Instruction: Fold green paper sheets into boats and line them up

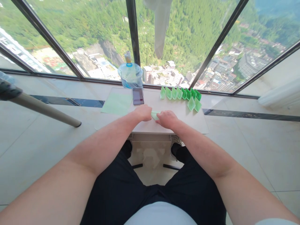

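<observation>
Under and all around my grip spreads the low white table (187, 124), set just ahead of my knees, likely so that both arms can reach down to it and the paper has a flat surface beneath it. Past the table's far edge, beyond my left hand (144, 112), stands a big clear bluish bottle (130, 74), apparently kept out of the working space. To the far left of my grip lies a flat pale green sheet (116, 104), perhaps parked there to be within reach yet clear of my fingers. Beyond my right hand (167, 119) and farther right, folded green shapes (179, 93) line up near the table's far edge, two of them in front of the row; I take that as a way to keep them tidy. The phone (138, 96) lies just beyond my left hand, probably for easy viewing. Between my hands is the smallest thing, the folded paper (154, 116), pinched at its two ends, seemingly to keep it taut and its folds aligned. It is pale green, with a straight far edge and a part narrowing towards me; my fingers hide its ends, and I cannot tell whether it touches the table.
</observation>
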Motion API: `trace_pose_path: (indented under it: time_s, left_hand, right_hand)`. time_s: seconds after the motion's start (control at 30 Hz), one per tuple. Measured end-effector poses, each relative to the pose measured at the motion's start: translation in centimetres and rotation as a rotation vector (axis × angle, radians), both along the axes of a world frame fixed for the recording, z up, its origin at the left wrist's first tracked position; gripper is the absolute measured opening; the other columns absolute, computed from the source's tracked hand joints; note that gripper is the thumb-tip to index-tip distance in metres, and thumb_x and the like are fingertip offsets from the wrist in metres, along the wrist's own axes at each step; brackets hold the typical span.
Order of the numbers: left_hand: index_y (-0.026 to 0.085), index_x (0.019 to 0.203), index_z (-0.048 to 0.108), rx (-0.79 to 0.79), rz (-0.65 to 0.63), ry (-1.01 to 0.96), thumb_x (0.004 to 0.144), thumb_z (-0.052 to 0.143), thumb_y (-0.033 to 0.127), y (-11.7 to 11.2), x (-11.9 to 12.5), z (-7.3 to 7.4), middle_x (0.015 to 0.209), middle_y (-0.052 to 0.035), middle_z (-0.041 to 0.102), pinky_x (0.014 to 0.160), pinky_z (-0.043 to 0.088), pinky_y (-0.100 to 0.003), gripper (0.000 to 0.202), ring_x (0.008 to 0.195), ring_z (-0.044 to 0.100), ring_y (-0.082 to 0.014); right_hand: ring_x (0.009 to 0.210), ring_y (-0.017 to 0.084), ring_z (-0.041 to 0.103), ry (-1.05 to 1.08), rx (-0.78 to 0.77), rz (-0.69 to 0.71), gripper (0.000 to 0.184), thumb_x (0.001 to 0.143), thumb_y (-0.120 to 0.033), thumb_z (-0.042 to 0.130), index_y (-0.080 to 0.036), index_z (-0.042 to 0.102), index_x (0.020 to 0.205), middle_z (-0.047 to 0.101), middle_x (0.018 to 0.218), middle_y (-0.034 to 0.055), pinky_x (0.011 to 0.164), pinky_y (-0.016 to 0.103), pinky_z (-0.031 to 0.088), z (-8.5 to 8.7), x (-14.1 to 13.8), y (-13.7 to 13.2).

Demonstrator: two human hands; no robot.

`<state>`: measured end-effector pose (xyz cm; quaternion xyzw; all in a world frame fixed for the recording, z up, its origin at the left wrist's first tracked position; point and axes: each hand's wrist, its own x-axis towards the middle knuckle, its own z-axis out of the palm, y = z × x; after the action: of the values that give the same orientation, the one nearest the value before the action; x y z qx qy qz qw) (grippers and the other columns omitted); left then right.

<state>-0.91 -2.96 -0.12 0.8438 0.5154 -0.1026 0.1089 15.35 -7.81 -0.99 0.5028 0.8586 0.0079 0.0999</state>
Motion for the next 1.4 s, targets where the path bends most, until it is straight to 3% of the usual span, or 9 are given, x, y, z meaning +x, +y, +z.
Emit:
trace_pose_path:
  time_s: [0.3,0.63,0.7,0.77,0.87,1.0,1.17,1.27,1.4]
  left_hand:
    - [0.013,0.103,0.076,-0.052,0.011,0.03,0.064,0.07,0.021,0.7,1.9,0.0,0.104,-0.0219,0.074,0.086,0.055,-0.04,0.04,0.101,0.069,-0.0362]
    - [0.02,0.119,0.071,-0.013,0.035,-0.061,0.066,0.068,0.016,0.8,0.7,1.1,0.124,-0.0139,0.069,0.103,0.046,-0.036,0.053,0.119,0.062,-0.0301]
    - [0.019,0.134,0.059,0.044,0.169,-0.243,0.068,0.067,0.015,1.4,0.3,2.0,0.134,-0.0129,0.063,0.106,0.045,-0.035,0.067,0.124,0.059,-0.0276]
    - [0.017,0.139,0.053,-0.035,0.454,-0.549,0.069,0.07,0.019,2.1,-0.3,3.3,0.133,-0.015,0.063,0.094,0.052,-0.035,0.072,0.113,0.065,-0.0269]
    - [0.015,0.117,0.062,-0.227,0.714,-0.91,0.076,0.069,0.031,2.3,-0.7,4.8,0.122,-0.0171,0.067,0.083,0.056,-0.036,0.045,0.105,0.067,-0.0255]
    - [0.017,0.087,0.064,-0.451,0.612,-1.233,0.071,0.076,0.044,1.2,-0.1,4.4,0.098,-0.0102,0.073,0.084,0.055,-0.036,0.034,0.094,0.068,-0.0208]
    - [0.016,0.077,0.062,-0.395,0.64,-1.369,0.059,0.082,0.039,1.1,0.6,1.9,0.076,-0.003,0.066,0.075,0.054,-0.035,0.036,0.073,0.063,-0.0166]
    - [0.016,0.073,0.063,-0.335,0.579,-1.193,0.063,0.076,0.039,1.8,-0.1,1.6,0.07,-0.0012,0.063,0.067,0.05,-0.031,0.029,0.067,0.059,-0.0153]
    - [0.016,0.072,0.07,-0.231,0.312,-0.819,0.07,0.067,0.036,2.1,-0.9,2.5,0.064,0.0002,0.062,0.056,0.04,-0.026,0.021,0.06,0.053,-0.0133]
  right_hand:
    - [0.093,0.029,0.072,-0.048,-0.024,0.086,0.03,0.096,-0.02,0.041,-0.013,0.069,0.106,0.074,0.099,0.0189,0.078,0.039,0.052,0.2,-0.1,-0.5]
    - [0.097,0.031,0.07,0.02,0.021,0.09,0.035,0.093,-0.011,0.036,-0.011,0.067,0.108,0.072,0.103,0.021,0.081,0.04,0.051,1.1,1.3,0.0]
    - [0.097,0.031,0.07,0.144,0.082,-0.026,0.032,0.094,-0.014,0.038,-0.011,0.067,0.104,0.072,0.102,0.021,0.082,0.04,0.051,1.9,2.2,0.3]
    - [0.093,0.029,0.07,0.396,0.122,-0.22,0.031,0.096,-0.021,0.038,-0.013,0.067,0.094,0.073,0.095,0.0181,0.08,0.038,0.052,2.7,3.1,0.8]
    - [0.076,0.021,0.071,0.979,-0.016,-0.516,0.032,0.096,-0.028,0.036,-0.017,0.061,0.08,0.072,0.082,0.0107,0.066,0.03,0.054,3.4,3.9,1.5]
    - [0.063,0.015,0.069,1.526,-0.317,-0.68,0.022,0.091,-0.027,0.044,-0.017,0.057,0.077,0.068,0.072,0.0062,0.057,0.025,0.055,3.1,3.3,1.9]
    - [0.066,0.016,0.07,1.556,-0.531,-0.667,0.019,0.089,-0.027,0.05,-0.016,0.061,0.078,0.07,0.075,0.0068,0.06,0.026,0.058,2.4,1.9,2.3]
    - [0.072,0.019,0.071,1.339,-0.317,-0.637,0.023,0.087,-0.036,0.057,-0.015,0.065,0.08,0.072,0.078,0.0078,0.063,0.029,0.058,2.7,2.5,3.1]
    - [0.103,0.022,0.067,1.137,0.094,-0.338,0.043,0.079,-0.035,0.067,-0.018,0.067,0.119,0.069,0.121,0.0095,0.081,0.032,0.055,3.3,3.8,4.4]
